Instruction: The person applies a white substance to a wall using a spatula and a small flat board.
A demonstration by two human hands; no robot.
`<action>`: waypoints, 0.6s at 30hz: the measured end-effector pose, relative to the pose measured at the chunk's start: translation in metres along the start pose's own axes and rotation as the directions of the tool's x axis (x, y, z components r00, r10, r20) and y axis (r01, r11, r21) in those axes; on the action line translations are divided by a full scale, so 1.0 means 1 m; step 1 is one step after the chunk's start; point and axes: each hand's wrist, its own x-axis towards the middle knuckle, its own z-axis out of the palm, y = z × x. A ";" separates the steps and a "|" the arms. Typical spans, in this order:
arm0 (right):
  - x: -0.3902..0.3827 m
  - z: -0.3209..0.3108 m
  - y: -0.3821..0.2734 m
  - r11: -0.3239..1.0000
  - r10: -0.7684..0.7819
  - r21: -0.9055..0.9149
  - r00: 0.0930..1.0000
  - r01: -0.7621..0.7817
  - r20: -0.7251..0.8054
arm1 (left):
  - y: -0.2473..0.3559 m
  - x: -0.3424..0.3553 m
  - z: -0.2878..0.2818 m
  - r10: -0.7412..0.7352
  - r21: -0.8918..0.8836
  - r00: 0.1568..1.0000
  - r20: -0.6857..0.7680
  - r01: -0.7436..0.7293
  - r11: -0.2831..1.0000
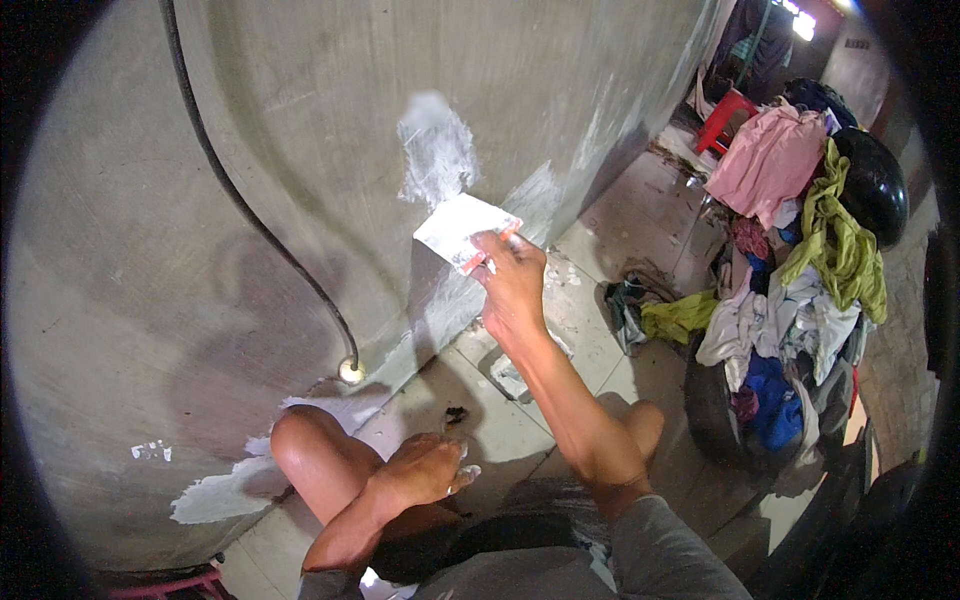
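Observation:
My right hand [515,275] grips a flat, square putty spreader [460,228] by its orange-red edge. White putty coats the spreader's face, and its far edge is at the wall [330,90], just below a white putty patch [437,150]. I cannot tell whether the edge touches the wall. My left hand [425,468] rests over my bent left leg with its fingers curled in. White smears show on those fingertips; whatever they might hold is hidden. On the floor, partly behind my right forearm, lies a putty-smeared pan or block [512,378].
A black cable [235,190] runs down the wall to a round white fitting [351,371]. More white putty [225,490] covers the wall's foot. To the right stands a heaped pile of clothes [780,310] with a red plastic chair [722,122] behind. Tiled floor [595,345] meets the wall.

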 end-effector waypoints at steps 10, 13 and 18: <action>-0.003 0.063 -0.072 0.986 -0.149 -0.042 0.970 0.160 0.194 | -0.002 0.003 0.002 0.059 0.022 0.998 -0.032 -0.058 0.998; -0.001 0.064 -0.086 0.976 -0.216 0.077 0.943 0.202 0.255 | -0.002 0.002 0.003 0.034 0.010 0.999 -0.029 -0.034 0.999; 0.014 0.003 -0.060 0.978 -0.208 -0.003 0.973 0.209 0.102 | 0.002 0.002 0.001 -0.001 0.000 1.000 -0.009 0.001 1.000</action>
